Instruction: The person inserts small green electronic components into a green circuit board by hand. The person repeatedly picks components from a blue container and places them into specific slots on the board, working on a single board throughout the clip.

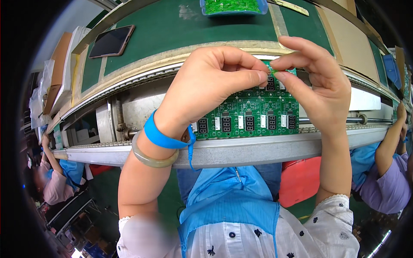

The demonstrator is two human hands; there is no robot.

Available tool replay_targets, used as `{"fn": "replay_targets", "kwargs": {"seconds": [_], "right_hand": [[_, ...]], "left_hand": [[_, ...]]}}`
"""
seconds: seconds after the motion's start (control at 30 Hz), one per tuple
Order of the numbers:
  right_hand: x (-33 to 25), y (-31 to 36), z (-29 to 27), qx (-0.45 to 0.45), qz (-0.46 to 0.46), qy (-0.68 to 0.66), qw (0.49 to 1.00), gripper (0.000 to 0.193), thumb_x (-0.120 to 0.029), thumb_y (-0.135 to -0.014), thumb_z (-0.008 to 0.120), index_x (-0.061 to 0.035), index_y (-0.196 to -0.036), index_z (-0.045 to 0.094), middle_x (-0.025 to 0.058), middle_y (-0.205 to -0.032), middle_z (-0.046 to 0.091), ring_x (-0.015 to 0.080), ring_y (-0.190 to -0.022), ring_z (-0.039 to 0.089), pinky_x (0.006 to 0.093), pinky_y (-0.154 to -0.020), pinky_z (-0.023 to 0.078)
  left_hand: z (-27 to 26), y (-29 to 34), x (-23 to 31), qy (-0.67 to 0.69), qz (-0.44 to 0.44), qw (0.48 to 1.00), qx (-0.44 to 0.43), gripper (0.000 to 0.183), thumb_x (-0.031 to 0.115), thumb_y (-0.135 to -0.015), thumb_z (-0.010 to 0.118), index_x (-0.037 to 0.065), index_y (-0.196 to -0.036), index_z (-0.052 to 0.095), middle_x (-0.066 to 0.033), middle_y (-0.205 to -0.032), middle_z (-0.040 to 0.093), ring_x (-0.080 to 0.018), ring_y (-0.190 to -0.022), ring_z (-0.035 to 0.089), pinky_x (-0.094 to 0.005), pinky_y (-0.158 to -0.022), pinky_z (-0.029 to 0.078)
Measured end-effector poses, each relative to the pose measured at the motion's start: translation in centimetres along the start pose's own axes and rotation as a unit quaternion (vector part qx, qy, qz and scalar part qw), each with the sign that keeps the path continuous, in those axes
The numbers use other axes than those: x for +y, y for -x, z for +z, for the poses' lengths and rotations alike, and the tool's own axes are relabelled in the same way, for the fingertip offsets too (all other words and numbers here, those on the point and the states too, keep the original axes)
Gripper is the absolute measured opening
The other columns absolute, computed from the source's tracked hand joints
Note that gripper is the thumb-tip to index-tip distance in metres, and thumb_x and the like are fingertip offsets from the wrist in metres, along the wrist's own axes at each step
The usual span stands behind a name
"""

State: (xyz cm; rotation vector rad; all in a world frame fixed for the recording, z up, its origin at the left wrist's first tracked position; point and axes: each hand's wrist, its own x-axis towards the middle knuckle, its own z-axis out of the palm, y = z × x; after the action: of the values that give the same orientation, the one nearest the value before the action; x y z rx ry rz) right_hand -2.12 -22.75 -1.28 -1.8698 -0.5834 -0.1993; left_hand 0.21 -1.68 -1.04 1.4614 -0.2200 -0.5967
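Observation:
Both of my hands are raised over a green circuit board panel (234,112) with black digit displays and white connectors. My right hand (320,81) pinches a small green electronic component (274,72) between thumb and index finger, its other fingers spread. From the left, my left hand (211,81) meets it, with thumb and index finger closed at the component's thin lead. The fingertips of the two hands almost touch. Part of the panel is hidden under my hands and wrists. A blue wrist strap (165,133) with a cord circles my left wrist, beside a bangle (152,158).
The panel lies between the metal rails (241,151) of a conveyor. Beyond it, a blue bin (234,8) of green components and a phone (112,41) rest on the green bench. Co-workers (385,172) sit at both sides. A red stool (300,182) stands below.

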Motion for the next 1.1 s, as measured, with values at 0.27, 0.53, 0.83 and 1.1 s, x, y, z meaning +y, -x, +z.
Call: {"fn": "replay_targets", "kwargs": {"seconds": [0.27,0.53,0.83,1.1], "right_hand": [[-0.2,0.2,0.5,0.003,-0.031,0.013,0.999,0.046,0.012,-0.078,0.068,0.0067,-0.123,0.058,0.0118,-0.097,0.069,0.0174,-0.093,0.066,0.0289,-0.087,0.051],[-0.1,0.0,-0.8,-0.045,-0.041,0.108,0.992,0.020,0.007,-0.080,0.070,0.0056,-0.099,0.066,0.0091,-0.096,0.066,0.0152,-0.086,0.061,0.0260,-0.077,0.049],[0.4,-0.2,-1.0,0.074,0.013,0.016,0.997,0.010,-0.002,-0.079,0.071,0.0019,-0.088,0.068,0.0058,-0.084,0.066,0.0136,-0.079,0.061,0.0262,-0.070,0.047],[0.5,-0.3,-1.6,0.035,-0.011,0.103,0.994,0.009,-0.003,-0.078,0.072,-0.0001,-0.087,0.069,0.0060,-0.081,0.066,0.0158,-0.077,0.061,0.0273,-0.069,0.046]], "left_hand": [[-0.1,0.3,0.0,0.000,-0.001,1.000,-0.014,0.016,0.011,-0.089,0.068,-0.002,-0.099,0.070,-0.0074,-0.092,0.071,-0.0127,-0.087,0.066,-0.0249,-0.083,0.051],[0.0,0.3,0.3,0.001,-0.009,1.000,-0.019,0.015,0.010,-0.089,0.068,-0.001,-0.100,0.070,-0.0060,-0.091,0.070,-0.0119,-0.087,0.065,-0.0250,-0.084,0.050],[-0.6,0.1,0.2,-0.011,0.017,1.000,-0.002,0.016,0.006,-0.087,0.070,0.000,-0.102,0.070,-0.0053,-0.095,0.071,-0.0116,-0.089,0.066,-0.0242,-0.083,0.051],[-0.8,0.2,0.3,-0.003,0.010,1.000,0.012,0.016,0.002,-0.084,0.072,0.001,-0.100,0.072,-0.0052,-0.096,0.071,-0.0112,-0.089,0.066,-0.0237,-0.083,0.051]]}}
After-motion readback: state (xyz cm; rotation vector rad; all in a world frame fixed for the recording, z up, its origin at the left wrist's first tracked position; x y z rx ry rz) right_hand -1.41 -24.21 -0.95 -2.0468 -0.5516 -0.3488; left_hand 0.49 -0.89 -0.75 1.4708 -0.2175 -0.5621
